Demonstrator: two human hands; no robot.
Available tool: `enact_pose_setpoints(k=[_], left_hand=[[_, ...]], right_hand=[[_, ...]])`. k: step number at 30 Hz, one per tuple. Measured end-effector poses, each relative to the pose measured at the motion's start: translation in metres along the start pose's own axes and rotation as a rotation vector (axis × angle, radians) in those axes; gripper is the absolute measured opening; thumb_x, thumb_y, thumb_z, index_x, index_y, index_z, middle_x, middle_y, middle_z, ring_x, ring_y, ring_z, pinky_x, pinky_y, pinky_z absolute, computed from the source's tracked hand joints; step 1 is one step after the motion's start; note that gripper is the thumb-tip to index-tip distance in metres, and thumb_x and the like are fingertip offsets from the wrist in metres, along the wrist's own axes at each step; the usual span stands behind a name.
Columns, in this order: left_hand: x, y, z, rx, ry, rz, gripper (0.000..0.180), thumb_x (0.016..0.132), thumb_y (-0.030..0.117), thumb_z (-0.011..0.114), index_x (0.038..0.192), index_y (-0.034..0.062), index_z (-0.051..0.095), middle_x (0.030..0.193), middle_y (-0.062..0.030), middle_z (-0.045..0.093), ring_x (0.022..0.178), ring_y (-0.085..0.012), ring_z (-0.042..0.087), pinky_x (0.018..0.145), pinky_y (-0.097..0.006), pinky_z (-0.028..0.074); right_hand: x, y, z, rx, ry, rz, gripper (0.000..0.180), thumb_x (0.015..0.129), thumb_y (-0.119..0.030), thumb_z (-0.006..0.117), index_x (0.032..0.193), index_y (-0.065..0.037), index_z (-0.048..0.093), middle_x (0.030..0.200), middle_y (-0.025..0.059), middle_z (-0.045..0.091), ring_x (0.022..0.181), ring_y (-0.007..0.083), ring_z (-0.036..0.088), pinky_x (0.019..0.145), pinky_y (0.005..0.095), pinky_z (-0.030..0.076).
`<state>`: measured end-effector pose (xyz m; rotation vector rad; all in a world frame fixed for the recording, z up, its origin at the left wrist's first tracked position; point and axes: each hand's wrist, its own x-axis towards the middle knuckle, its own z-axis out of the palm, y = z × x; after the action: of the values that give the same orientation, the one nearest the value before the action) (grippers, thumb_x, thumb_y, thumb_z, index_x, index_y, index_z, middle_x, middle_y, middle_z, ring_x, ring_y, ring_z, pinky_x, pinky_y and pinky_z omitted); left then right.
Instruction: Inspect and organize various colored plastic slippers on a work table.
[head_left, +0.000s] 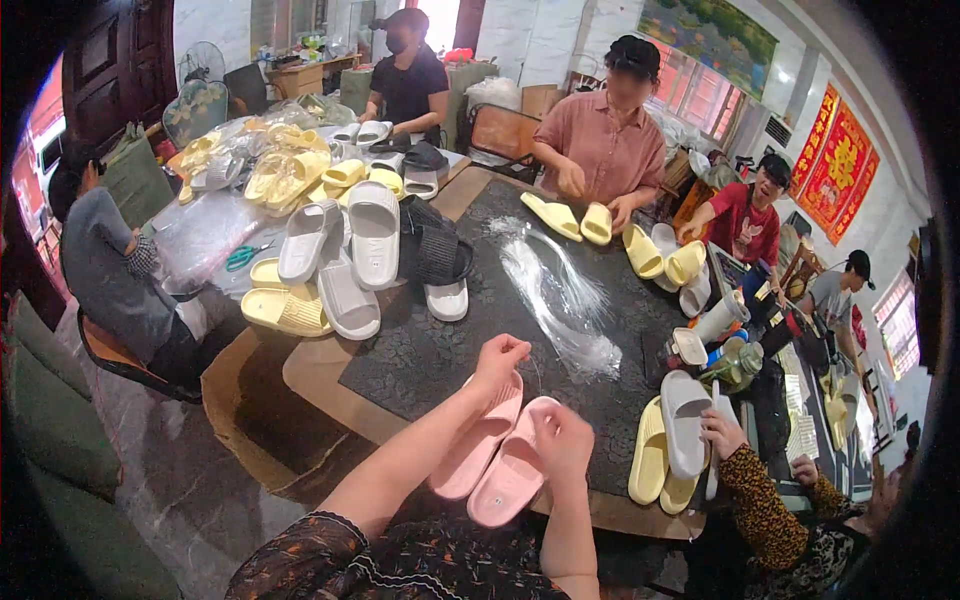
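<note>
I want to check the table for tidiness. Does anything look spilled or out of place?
A loose mass of clear thin strands lies spread across the dark tabletop as if spilled. Grey and yellow slippers lie heaped at angles, not paired.

The toe ends of the pink slippers [492, 455] are covered by the left hand [500, 360] and right hand [562, 440] — whatever is pinched there cannot be made out; forearms are cut off below.
</note>
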<state>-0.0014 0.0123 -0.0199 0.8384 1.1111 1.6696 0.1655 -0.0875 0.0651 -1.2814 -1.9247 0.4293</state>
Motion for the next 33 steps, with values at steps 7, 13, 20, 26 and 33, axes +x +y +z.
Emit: enact_pose_setpoints(k=[7,13,20,26,33], left_hand=[[0.000,0.003,-0.002,0.001,0.073,-0.030,0.016,0.084,0.016,0.066,0.084,0.0013,0.062,0.075,-0.0047,0.064,0.070,-0.0105,0.057,0.064,-0.024,0.046],[-0.015,0.017,-0.022,-0.066,-0.039,-0.192,0.016,0.085,0.017,0.065,0.091,0.0033,0.060,0.080,-0.0030,0.062,0.064,-0.0068,0.051,0.058,-0.021,0.042],[0.012,0.142,-0.123,1.015,0.433,0.683,0.030,0.074,0.022,0.070,0.099,0.0088,0.060,0.115,-0.0196,0.054,0.114,-0.0365,0.044,0.098,-0.046,0.033],[0.082,0.205,-0.219,1.450,0.661,0.163,0.059,0.068,0.052,0.073,0.120,0.0302,0.059,0.147,-0.0304,0.007,0.136,-0.0487,0.005,0.107,-0.056,0.019],[0.136,0.188,-0.297,1.417,0.598,0.014,0.070,0.071,0.058,0.065,0.127,0.0173,0.053,0.140,-0.0243,0.034,0.130,-0.0444,0.024,0.106,-0.051,0.025]], right_hand=[[-0.040,-0.021,0.009,-0.256,-0.354,-0.043,0.045,0.079,-0.051,0.062,0.082,-0.006,0.066,0.067,0.0127,0.064,0.065,0.0330,0.064,0.060,0.0423,0.049],[-0.037,0.012,0.054,-0.300,-0.311,0.084,0.035,0.076,-0.036,0.066,0.083,-0.002,0.061,0.074,0.0188,0.064,0.069,0.0370,0.062,0.063,0.0457,0.049],[-0.032,0.015,0.050,-0.247,-0.317,0.187,0.030,0.076,-0.031,0.064,0.087,-0.003,0.060,0.079,0.0175,0.066,0.074,0.0355,0.064,0.070,0.0462,0.049],[-0.032,0.016,0.052,-0.213,-0.265,0.162,0.030,0.074,-0.030,0.066,0.083,-0.002,0.060,0.075,0.0183,0.065,0.072,0.0356,0.064,0.068,0.0458,0.050],[-0.036,0.019,0.055,-0.179,-0.251,0.180,0.027,0.072,-0.026,0.067,0.082,-0.001,0.060,0.072,0.0162,0.065,0.069,0.0342,0.064,0.064,0.0452,0.050]])
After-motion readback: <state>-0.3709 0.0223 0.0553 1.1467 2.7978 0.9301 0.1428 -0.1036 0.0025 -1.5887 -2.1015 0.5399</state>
